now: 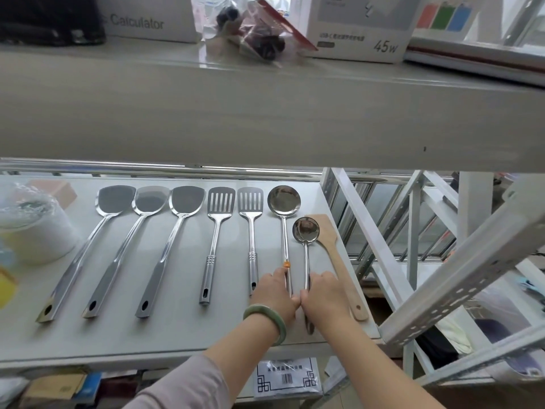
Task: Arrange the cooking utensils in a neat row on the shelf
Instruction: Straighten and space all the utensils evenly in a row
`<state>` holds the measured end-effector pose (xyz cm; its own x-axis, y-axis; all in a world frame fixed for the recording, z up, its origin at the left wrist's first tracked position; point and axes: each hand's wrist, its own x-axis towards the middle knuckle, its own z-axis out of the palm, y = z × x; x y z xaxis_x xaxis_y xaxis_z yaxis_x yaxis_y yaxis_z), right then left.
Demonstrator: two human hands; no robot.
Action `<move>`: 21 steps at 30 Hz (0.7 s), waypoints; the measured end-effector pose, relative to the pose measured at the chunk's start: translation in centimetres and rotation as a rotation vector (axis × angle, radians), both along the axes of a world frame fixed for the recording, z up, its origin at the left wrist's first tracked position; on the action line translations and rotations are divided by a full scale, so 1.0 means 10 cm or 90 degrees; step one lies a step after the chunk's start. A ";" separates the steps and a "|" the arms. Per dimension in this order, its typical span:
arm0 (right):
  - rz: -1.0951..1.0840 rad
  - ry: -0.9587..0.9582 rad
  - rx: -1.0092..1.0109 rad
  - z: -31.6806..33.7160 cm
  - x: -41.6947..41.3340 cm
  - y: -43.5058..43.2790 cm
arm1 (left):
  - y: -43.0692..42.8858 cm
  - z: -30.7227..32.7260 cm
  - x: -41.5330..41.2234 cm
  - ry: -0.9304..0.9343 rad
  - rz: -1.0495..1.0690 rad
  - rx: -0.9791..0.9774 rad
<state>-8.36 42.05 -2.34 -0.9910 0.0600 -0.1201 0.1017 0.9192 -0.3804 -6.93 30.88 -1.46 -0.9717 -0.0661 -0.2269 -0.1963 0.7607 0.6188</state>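
Observation:
Several steel utensils lie side by side on the grey shelf [165,335]: three solid spatulas [113,202], two slotted turners [221,202], then a large ladle [283,200] and a small ladle [305,229]. A wooden spatula [327,231] lies at the far right, partly under the small ladle. My left hand [272,293], with a green bangle on the wrist, rests on the large ladle's handle. My right hand [324,296] grips the small ladle's handle, whose end sticks out below my palm. Both hands touch each other.
A white tub wrapped in plastic [35,228] stands at the shelf's left end. An upper shelf board [265,113] overhangs, carrying boxes and a bag. White metal rack struts [460,267] cross at the right, close to the wooden spatula.

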 end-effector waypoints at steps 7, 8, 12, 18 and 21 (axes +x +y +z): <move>-0.013 0.017 0.035 -0.03 -0.13 0.09 | -0.05 -0.02 0.04 0.004 0.000 0.000; -0.011 0.020 0.033 -0.04 -0.14 0.10 | -0.04 -0.02 0.04 0.005 -0.003 -0.001; 0.013 0.026 0.017 -0.05 -0.15 0.16 | -0.03 -0.01 0.01 0.010 -0.004 0.002; 0.031 0.039 -0.044 -0.04 -0.13 0.27 | -0.02 -0.01 0.02 -0.004 0.004 0.026; 0.041 0.048 -0.052 -0.06 -0.14 0.29 | -0.01 -0.01 0.03 -0.006 -0.004 0.020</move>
